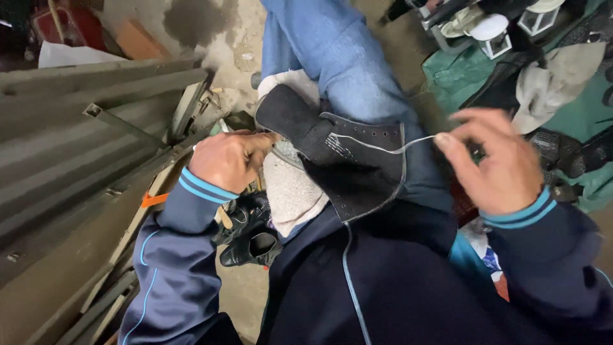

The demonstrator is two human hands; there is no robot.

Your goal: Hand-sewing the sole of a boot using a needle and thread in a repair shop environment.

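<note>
Dark jacket sleeves nearest; our left hand [228, 160] clamps black suede shoe upper [345, 167] steady on lap, right hand [495, 163] fingers pinch white thread [383, 148] taut.

I count two hands at work: my left hand [227, 160] and my right hand [495, 160]. Between them there is one dark shoe upper [348, 166] and one white thread [383, 148]. Under the upper lies one white cloth [290, 188]. Below my left sleeve sits one pair of black shoes [249, 236], two in all. At top right I count two white lanterns [495, 33].
</note>
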